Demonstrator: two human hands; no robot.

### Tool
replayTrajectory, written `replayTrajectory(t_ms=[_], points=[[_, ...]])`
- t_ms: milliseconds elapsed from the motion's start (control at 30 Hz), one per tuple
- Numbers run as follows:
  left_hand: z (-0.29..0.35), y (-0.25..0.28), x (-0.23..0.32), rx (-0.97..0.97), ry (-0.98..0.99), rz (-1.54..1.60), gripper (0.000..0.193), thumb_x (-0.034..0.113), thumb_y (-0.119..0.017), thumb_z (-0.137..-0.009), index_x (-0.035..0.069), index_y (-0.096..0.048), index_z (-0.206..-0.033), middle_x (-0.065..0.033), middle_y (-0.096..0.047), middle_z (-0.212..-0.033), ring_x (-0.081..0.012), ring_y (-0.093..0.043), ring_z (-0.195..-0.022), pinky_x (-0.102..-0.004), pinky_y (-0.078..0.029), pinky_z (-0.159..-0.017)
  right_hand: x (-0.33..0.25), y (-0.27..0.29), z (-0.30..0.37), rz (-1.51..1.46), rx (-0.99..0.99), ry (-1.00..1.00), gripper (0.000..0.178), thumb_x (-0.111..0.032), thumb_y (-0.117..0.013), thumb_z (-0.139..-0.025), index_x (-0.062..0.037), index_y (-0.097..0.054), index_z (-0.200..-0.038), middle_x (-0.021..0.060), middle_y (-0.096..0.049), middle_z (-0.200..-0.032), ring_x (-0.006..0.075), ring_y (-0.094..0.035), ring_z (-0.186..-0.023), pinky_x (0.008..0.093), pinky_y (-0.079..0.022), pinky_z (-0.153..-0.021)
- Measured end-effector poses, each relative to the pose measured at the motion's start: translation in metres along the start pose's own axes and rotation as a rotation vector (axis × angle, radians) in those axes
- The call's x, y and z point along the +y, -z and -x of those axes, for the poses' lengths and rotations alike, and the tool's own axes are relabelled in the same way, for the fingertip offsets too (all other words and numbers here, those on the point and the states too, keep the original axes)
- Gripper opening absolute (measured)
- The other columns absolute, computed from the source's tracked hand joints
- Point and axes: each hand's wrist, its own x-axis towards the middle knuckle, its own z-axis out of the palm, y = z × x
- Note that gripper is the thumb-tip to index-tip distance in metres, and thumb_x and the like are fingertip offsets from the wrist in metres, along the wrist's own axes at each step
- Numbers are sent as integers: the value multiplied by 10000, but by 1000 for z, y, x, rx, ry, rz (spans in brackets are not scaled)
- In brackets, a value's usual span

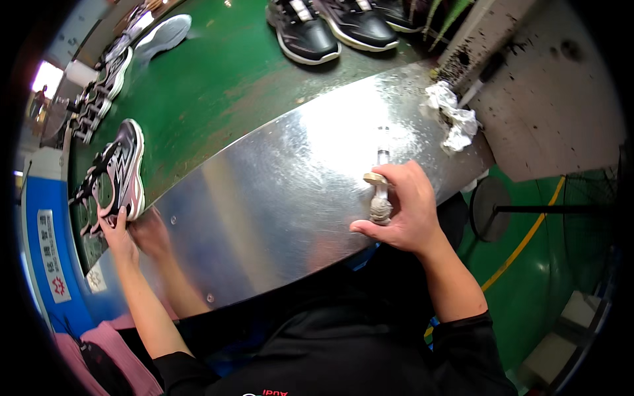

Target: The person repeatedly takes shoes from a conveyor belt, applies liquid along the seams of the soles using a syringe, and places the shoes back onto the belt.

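brush in one hand, sneaker heel in the other

my right hand (406, 208) is curled around a small glue-caked brush (380, 198), fingers and thumb pinching its stubby handle. the brush stands roughly upright against the shiny metal table (264, 198), its long axis running away from me; the crusted grey end sits nearest me under my fingers, and the clear, slim end points off toward the far edge of the metal sheet. a flat tan disc rings the handle just beyond my thumb.

off to the side, my left hand (117, 228) reaches out to the heel of a black, white and pink sneaker (119, 175). my fingers are closed on the heel rim, gripping it. the sneaker lies on the green belt (218, 79) just past the metal table's edge, its long axis pointing away from my grip, toe farthest from me, opening up.

beyond my right hand, a crumpled white rag (452, 115) lies at the far corner of the metal.

farther still, more sneakers ride the belt: a dark pair (330, 26) straight ahead, and a row of others (105, 79) out past my left hand.
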Motion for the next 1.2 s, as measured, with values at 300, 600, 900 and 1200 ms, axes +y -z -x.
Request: replayTrajectory(t_ms=[300, 600, 900, 1200], points=[[-27, -8, 17, -29, 133, 100, 499, 4, -643, -808, 32, -472, -1277, -71, -590, -1171, -178, -581, -1026, -304, -467, -898, -8, 5, 10, 25, 73, 23, 634, -481, -771, -633, -65, -561, -1062, 69, -561, -759, 248, -515, -702, 353, -435, -661], [141, -11, 95, -220, -201, -228, 826, 52, -660, -707, 18, -256, -1427, -108, -412, -1355, -198, -410, -1231, -306, -300, -1035, -8, 6, 8, 24, 80, -2, 648, -491, -776, -624, -69, -562, -1067, 65, -565, -760, 249, -506, -689, 349, -432, -661], [131, -3, 78, -392, 289, 686, 657, 148, -564, -819, 50, -253, -1389, -116, -494, -1205, -237, -555, -1069, -307, -500, -848, -12, 13, 13, -58, 5, -105, 638, -369, -823, -616, -51, -551, -1097, 101, -567, -836, 246, -495, -756, 347, -436, -675], [4, -81, 50, -559, 441, 186, 372, 322, -456, -950, -10, -590, -1053, -78, -651, -868, -170, -636, -733, -295, -527, -684, -15, 34, 32, -377, 43, -437, 667, -341, -796, -660, -21, -529, -1181, 160, -610, -944, 246, -595, -794, 308, -478, -703]])
